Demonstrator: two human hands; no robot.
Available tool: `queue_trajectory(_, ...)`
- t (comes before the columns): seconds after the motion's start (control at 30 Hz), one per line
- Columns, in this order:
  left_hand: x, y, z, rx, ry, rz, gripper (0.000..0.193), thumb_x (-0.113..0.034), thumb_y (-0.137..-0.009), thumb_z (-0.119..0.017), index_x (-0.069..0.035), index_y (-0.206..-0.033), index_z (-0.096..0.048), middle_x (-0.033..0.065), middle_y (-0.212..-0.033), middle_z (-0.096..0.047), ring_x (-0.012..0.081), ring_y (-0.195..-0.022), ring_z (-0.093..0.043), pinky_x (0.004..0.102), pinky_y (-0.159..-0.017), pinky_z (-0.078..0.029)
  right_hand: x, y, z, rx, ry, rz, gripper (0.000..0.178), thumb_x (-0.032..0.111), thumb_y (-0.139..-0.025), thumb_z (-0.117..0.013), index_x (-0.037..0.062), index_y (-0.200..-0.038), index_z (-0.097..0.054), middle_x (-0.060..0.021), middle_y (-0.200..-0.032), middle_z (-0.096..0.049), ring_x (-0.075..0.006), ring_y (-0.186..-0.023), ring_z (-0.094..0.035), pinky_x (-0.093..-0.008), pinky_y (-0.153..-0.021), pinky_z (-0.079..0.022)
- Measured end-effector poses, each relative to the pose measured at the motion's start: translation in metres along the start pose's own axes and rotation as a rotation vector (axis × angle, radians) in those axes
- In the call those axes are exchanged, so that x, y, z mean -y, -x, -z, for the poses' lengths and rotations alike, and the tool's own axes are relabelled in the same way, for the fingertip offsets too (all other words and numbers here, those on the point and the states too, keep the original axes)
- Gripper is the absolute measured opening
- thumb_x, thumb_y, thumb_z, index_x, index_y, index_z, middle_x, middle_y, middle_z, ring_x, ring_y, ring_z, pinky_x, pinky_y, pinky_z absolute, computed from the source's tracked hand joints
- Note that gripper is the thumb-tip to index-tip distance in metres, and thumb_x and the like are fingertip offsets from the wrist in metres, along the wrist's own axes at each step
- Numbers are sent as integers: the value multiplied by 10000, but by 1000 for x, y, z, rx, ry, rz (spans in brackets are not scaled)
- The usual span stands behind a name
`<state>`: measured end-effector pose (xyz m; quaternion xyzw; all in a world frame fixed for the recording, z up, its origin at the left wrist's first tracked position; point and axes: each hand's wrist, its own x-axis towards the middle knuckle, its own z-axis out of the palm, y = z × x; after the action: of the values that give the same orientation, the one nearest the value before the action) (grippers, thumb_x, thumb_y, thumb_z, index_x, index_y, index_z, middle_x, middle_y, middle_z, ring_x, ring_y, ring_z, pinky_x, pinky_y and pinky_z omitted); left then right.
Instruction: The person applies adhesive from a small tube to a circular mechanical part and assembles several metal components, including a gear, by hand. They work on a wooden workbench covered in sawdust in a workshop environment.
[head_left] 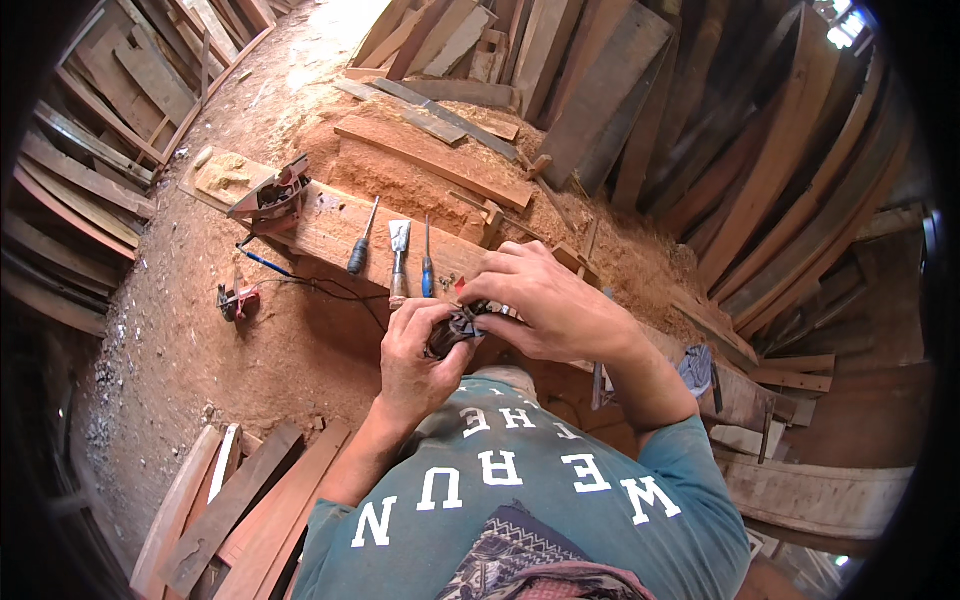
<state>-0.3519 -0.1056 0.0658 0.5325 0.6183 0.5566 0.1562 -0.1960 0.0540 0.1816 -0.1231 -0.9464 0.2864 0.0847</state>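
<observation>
Close in front of my chest, both hands meet on a dark, rounded machine part point(440, 342), its exact kind hidden by my fingers. My left hand point(412, 350) wraps round it from the left. From the right, my right hand point(540, 300) reaches over, with its thumb and fingertips closed on the part's upper end. Just beyond lies a wooden plank point(335, 215). Across it rest a dark-handled screwdriver point(360, 250), a wide flat-bladed tool with a wooden handle point(399, 262) and a blue-handled screwdriver point(427, 268). Small metal bits point(448, 283) lie near my right fingers.
A dark red tool housing point(275, 198) sits on the plank's left part. A blue and black cord point(268, 262) trails below it, near a red and black piece point(238, 301) on the sawdust. Boards point(610, 90) lean at the back; more boards point(240, 500) lie at lower left.
</observation>
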Motion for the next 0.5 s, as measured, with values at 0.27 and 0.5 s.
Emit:
queue_trajectory(0.27,-10,-12,9,62,-14,6,382,-57,-818,-949,3,-1143,-757,136,-1054,-748,244,-909,-749,358,-795,-597,-22,-4,4,19,-107,56,263,203,-987,-843,74,-1207,-781,-106,-1064,-747,-334,-1076,-698,-454,-989,-518)
queue_trajectory(0.5,-18,-22,22,199,142,209,352,-131,-862,-936,24,-1141,-787,95,-1065,-762,174,-946,-732,325,-844,-578,-41,-10,11,109,-259,23,325,141,-965,-855,64,-1271,-779,-135,-1115,-740,-347,-1104,-691,-478,-989,-536)
